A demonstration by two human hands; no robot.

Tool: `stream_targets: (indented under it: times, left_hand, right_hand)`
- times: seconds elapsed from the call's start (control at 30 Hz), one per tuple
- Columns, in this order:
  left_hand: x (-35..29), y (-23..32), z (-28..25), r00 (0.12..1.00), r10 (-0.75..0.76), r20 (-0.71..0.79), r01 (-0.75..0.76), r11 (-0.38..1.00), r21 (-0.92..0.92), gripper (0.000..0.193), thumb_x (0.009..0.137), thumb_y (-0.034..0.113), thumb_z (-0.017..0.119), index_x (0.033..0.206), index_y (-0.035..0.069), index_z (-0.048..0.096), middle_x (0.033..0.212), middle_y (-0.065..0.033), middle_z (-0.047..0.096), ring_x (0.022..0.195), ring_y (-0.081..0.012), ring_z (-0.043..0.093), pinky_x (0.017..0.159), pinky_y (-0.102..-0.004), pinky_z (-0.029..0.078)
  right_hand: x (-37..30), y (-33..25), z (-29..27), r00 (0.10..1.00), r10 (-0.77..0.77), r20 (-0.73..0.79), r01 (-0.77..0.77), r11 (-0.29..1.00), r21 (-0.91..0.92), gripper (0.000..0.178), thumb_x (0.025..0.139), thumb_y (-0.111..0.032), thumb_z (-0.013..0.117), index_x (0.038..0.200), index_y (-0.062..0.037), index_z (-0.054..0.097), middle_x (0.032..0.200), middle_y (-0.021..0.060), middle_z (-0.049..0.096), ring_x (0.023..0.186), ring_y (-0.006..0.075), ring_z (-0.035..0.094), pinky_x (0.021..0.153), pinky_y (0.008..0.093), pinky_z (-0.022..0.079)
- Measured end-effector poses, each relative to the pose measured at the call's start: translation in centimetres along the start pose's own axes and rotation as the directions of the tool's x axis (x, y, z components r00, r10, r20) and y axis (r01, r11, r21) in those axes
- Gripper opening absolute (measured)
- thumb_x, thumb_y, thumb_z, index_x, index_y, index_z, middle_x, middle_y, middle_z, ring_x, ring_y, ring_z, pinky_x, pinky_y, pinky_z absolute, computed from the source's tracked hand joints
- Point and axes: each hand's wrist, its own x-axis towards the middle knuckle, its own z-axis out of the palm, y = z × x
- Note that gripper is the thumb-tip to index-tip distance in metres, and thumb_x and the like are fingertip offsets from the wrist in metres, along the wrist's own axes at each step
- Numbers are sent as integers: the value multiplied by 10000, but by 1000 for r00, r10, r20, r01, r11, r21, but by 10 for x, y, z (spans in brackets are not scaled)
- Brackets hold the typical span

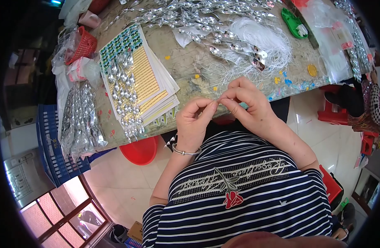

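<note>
My left hand (195, 122) and my right hand (248, 105) meet in front of my chest, just off the table's near edge. Thumb and forefinger are pinched together on each, the tips almost touching. Whatever lies between them is too fine to make out. Beside my left wrist, a bit of shiny silver twisted ornament (172, 143) shows below the hand. Beyond my right hand spreads a tangled heap of white thread (268, 41), its loose strands reaching toward my fingers. Several silver twisted ornaments (235, 48) rest on that heap.
Sticker sheets (150, 78) lie at the left, with silver ornaments (123, 99) across them. Bagged silver ornaments (80, 120) hang over the left edge near a red basket (81, 45). A green dish (293, 24) sits far right. Below are a red stool (140, 153) and a blue rack (59, 149).
</note>
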Motion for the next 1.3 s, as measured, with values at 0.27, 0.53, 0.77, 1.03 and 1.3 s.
stream_targets:
  times: [0.27, 0.53, 0.77, 1.03, 1.3]
  left_hand:
    - [0, -2, -1, 999, 45, 7, -46, 992, 120, 28, 826, -3, 649, 852, -1, 640, 801, -5, 582, 710, -63, 500, 640, -192, 401]
    - [0, -7, -1, 992, 127, 15, -128, 970, 205, 29, 812, 6, 662, 823, 2, 635, 766, -15, 584, 675, -72, 508, 618, -206, 413]
    - [1, -7, -1, 992, 122, -13, -117, 972, 204, 32, 808, 3, 663, 829, -2, 639, 767, -21, 590, 672, -76, 519, 621, -204, 424]
    - [1, -6, 0, 977, 213, -3, -206, 946, 250, 40, 807, 10, 667, 836, 2, 641, 772, -27, 594, 668, -81, 532, 610, -203, 430]
    - [-1, -6, 0, 983, 182, 5, -175, 936, 305, 44, 813, 14, 659, 853, 3, 644, 776, -36, 598, 677, -95, 545, 615, -217, 442]
  right_hand:
    - [0, 3, 1, 994, -105, -36, 101, 990, -98, 88, 814, -49, 637, 897, -19, 642, 885, 84, 548, 755, 177, 554, 646, 262, 442]
    - [0, 6, 2, 982, -181, -53, 169, 968, -184, 108, 786, -33, 661, 893, -26, 647, 876, 87, 549, 730, 193, 560, 609, 272, 451]
    - [-1, -8, -3, 980, -183, -74, 161, 959, -235, 131, 765, -28, 671, 895, -38, 657, 871, 90, 547, 728, 202, 564, 603, 279, 452]
    - [0, 0, 4, 974, -227, -29, 210, 936, -284, 178, 732, -7, 675, 907, -36, 661, 844, 90, 553, 706, 215, 569, 579, 294, 450]
    - [0, 4, 5, 961, -275, -41, 240, 893, -380, 170, 711, -29, 695, 877, -37, 661, 814, 85, 563, 704, 240, 582, 577, 325, 452]
